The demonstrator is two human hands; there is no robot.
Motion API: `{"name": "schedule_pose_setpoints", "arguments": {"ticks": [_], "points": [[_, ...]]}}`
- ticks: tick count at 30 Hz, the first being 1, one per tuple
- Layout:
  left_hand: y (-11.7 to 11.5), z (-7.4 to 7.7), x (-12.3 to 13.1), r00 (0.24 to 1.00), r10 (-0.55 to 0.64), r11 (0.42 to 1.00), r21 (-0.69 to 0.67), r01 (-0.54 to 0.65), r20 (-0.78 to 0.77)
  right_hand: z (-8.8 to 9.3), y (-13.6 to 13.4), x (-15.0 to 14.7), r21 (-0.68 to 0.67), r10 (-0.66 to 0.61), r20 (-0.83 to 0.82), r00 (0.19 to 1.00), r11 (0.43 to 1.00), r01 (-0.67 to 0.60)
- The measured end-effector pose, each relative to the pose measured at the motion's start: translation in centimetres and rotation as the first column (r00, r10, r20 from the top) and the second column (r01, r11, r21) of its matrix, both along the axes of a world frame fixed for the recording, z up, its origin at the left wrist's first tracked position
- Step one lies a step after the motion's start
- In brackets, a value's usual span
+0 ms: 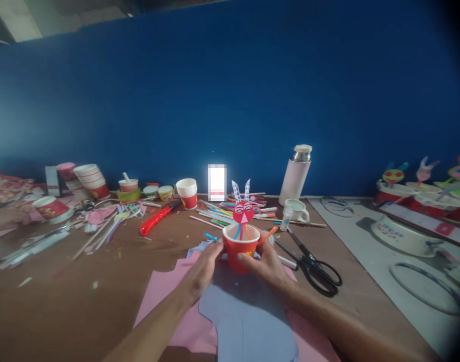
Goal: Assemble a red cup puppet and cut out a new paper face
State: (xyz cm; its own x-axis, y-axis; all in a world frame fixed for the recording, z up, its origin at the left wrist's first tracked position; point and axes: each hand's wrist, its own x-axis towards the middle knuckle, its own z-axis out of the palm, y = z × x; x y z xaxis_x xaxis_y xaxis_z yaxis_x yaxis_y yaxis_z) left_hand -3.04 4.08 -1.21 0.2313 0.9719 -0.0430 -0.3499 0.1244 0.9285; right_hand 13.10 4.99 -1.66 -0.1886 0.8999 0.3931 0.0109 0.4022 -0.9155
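Observation:
A red paper cup [240,247] is held just above the sheets on the table. Out of it rises a pink paper face with two tall ears [243,207] and coloured straws. My left hand [203,269] wraps the cup's left side with its fingers closed. On the other side my right hand [265,262] grips the cup the same way, with an orange straw [268,234] sticking out above its fingers. Under both hands lie a lavender paper sheet [248,322] and a pink paper sheet [165,296].
Black scissors [313,264] lie right of my right hand. A red utility knife [156,219], coloured sticks [230,210], paper cup stacks [187,193], a white thermos [296,176] and a mug [296,208] stand behind. Finished cup figures [422,193] line the right side. Paper scraps [101,221] cover the left.

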Motion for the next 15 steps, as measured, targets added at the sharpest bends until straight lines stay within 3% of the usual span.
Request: {"name": "schedule_pose_setpoints", "arguments": {"ticks": [4, 8, 15], "points": [[0.3, 0.7, -0.4, 0.99, 0.103, 0.995, 0.021, -0.101, -0.102, -0.6, 0.0, 0.1, 0.003, -0.023, -0.015, 1.0, 1.0, 0.023], [0.4, 1.4, -0.5, 0.986, 0.058, 0.998, 0.01, -0.057, -0.159, -0.9, -0.2, 0.1, 0.029, -0.052, -0.006, 0.999, 0.998, 0.052], [0.7, 0.5, -0.4, 0.973, 0.088, 0.996, 0.048, -0.079, -0.212, -1.2, -0.2, 0.1, 0.047, -0.08, -0.029, 0.996, 0.996, 0.082]]}}
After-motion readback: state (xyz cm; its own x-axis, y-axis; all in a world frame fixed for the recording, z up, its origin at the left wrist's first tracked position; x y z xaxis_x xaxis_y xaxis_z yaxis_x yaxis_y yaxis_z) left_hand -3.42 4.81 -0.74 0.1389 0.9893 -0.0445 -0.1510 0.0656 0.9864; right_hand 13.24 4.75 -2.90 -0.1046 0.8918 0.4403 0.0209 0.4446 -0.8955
